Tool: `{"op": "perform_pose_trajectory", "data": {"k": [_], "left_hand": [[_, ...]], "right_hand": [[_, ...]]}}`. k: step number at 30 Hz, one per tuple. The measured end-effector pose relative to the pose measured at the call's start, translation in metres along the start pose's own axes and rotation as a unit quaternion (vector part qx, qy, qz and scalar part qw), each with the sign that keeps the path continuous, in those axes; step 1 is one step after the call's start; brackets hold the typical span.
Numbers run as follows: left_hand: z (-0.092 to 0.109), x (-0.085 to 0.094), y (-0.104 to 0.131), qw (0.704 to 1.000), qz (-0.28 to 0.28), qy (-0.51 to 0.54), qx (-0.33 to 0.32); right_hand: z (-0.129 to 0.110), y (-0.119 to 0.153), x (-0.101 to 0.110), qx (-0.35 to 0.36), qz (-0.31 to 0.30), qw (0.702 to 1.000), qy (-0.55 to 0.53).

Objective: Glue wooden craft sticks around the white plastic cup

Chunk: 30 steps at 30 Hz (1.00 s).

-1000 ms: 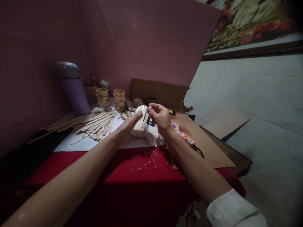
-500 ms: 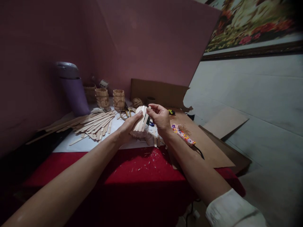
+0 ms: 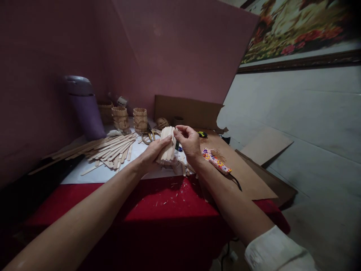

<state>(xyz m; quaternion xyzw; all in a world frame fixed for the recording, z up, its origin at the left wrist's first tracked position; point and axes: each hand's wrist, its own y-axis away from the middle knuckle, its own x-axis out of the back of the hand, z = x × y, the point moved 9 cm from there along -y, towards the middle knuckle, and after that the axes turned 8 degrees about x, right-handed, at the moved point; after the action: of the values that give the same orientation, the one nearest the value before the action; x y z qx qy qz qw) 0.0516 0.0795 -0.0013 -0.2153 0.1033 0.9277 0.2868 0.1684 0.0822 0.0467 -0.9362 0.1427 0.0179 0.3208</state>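
Several pale wooden sticks stand side by side on a small piece [image 3: 167, 145] above the table's front edge. My left hand [image 3: 152, 154] grips this piece from the left, its thumb across the front sticks. At the piece's upper right, my right hand [image 3: 188, 141] pinches the top of the rightmost stick, which lies against its neighbour. What backs the sticks is mostly hidden; something clear and shiny shows below them. A fanned pile of loose sticks [image 3: 113, 148] lies to the left on white paper.
Behind are two wooden-stick cups [image 3: 120, 119] [image 3: 140, 119], scissors [image 3: 147, 137], twine [image 3: 163, 123] and a purple flask [image 3: 87, 113]. Right of my hands, a flowered glue gun [image 3: 216, 162] with a black cord lies on cardboard [image 3: 248, 180]. Wood bits dot the red cloth [image 3: 169, 199].
The rightmost stick, tilted with a gap beside it before, now sits close alongside the others. My right hand has moved slightly left with it. The whole view has shifted a little.
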Motion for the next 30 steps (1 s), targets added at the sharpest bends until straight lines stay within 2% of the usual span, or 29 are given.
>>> {"op": "perform_pose_trajectory", "data": {"k": [13,16,19,22,26,30], "left_hand": [[0.001,0.004,0.001,1.000,0.030,-0.002,-0.009],[0.004,0.007,-0.001,0.999,0.040,0.012,-0.024],[0.010,0.009,0.000,0.997,0.052,0.044,-0.041],[0.018,0.008,0.004,0.993,0.054,0.077,-0.068],[0.026,0.013,0.006,0.988,0.064,0.088,-0.106],[0.028,0.018,0.004,0.986,0.060,0.083,-0.135]], "right_hand": [[-0.002,0.001,-0.005,0.057,-0.020,0.994,0.086],[-0.013,0.003,-0.002,0.099,-0.006,0.989,0.107],[-0.036,0.014,-0.001,0.169,0.002,0.971,0.169],[-0.051,0.030,-0.009,0.215,-0.035,0.944,0.249],[-0.058,0.045,-0.020,0.258,-0.072,0.910,0.316],[-0.059,0.051,-0.026,0.288,-0.083,0.890,0.343]]}}
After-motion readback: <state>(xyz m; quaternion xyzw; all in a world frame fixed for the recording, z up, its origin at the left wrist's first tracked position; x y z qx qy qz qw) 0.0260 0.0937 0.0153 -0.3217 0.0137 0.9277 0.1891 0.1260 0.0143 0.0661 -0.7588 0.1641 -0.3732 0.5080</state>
